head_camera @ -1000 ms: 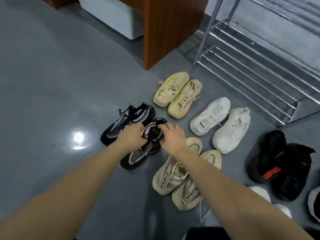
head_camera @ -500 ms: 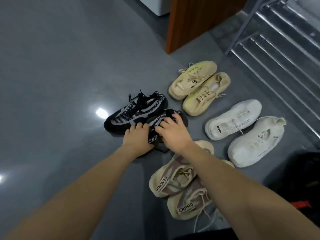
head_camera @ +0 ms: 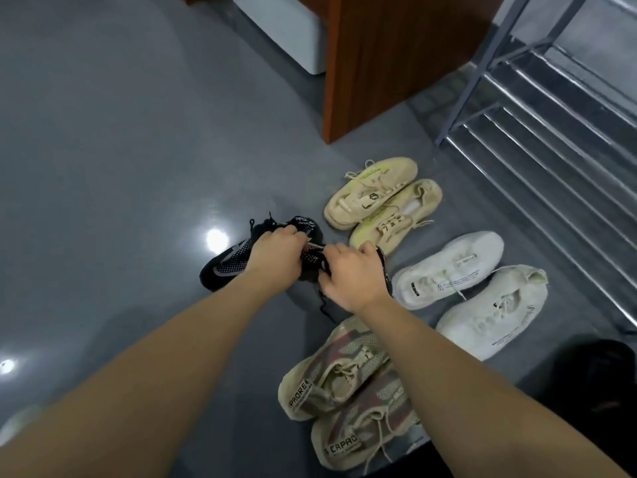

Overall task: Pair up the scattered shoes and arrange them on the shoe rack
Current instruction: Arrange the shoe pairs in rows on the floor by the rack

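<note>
Both forearms are bare (no sleeves, watch or rings visible).

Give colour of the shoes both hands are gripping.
Black shoes with a white-dotted mesh pattern, seen in the head view.

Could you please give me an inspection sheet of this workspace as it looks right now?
Surface: glossy grey floor, lamp glare on it.
Job's things: black pair in the hands; yellow pair, white pair and beige pair side by side on the floor; rack holds no shoes where seen.
Clutter: dark thing at right, unclear.
Hands: left hand and right hand each grip a black shoe.
Cables: nothing seen.
Surroundings: wooden panel, white box.
</note>
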